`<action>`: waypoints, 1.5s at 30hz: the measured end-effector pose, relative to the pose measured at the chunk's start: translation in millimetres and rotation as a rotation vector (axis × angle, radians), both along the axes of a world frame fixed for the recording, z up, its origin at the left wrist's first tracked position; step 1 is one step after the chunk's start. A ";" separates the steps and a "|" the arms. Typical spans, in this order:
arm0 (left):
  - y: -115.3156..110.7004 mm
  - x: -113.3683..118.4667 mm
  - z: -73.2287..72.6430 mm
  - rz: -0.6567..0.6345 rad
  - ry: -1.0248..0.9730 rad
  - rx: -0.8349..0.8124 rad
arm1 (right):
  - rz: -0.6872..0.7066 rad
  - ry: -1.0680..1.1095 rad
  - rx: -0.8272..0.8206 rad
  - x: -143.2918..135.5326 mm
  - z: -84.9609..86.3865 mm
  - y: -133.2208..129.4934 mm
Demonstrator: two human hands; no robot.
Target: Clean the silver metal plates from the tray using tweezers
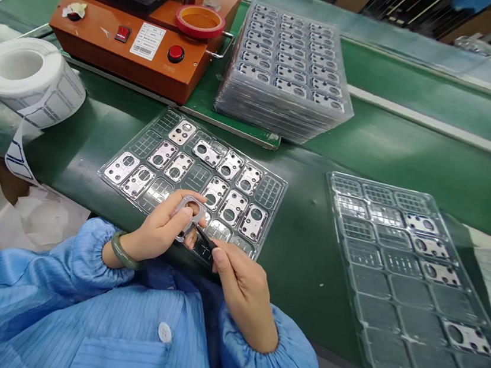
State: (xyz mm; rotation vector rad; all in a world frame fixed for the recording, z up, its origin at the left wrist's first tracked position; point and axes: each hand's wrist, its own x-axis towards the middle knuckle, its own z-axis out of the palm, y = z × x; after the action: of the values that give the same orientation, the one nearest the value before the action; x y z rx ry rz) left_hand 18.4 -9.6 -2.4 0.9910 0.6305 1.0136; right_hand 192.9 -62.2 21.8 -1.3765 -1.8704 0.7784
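Observation:
My left hand [162, 227], with a green bangle at the wrist, is closed on a small metal plate [191, 206] with a round hole. In my right hand [244, 285] is a dark, thin tool [204, 238], probably tweezers, its tip touching or close to the plate's lower right edge. Both hands are over the near edge of a clear compartment tray [198, 176]. Several silvery plates [230, 165] lie in that tray, while some of its compartments hold none.
An orange machine [133, 39] stands at the back left, carrying a red tape ring [200, 21]. Right of it is a tall stack of filled trays [287, 64]. A label roll [29, 80] is at left, another clear tray [380, 284] at right.

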 end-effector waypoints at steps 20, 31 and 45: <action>0.0 0.4 1.2 0.005 0.001 -0.003 | -0.020 -0.052 -0.017 -2.7 -2.9 0.3; 0.8 0.3 3.3 0.004 0.027 -0.009 | -0.091 0.023 -0.083 -3.6 -7.8 -2.9; 0.2 1.2 3.2 0.022 0.052 -0.012 | 0.002 -0.036 -0.045 -1.1 -2.0 1.8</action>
State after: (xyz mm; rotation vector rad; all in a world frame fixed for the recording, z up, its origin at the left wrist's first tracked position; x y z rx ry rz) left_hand 19.6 -9.4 0.8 1.0040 0.6911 1.0050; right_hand 191.8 -60.3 19.8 -1.4253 -1.8923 0.8062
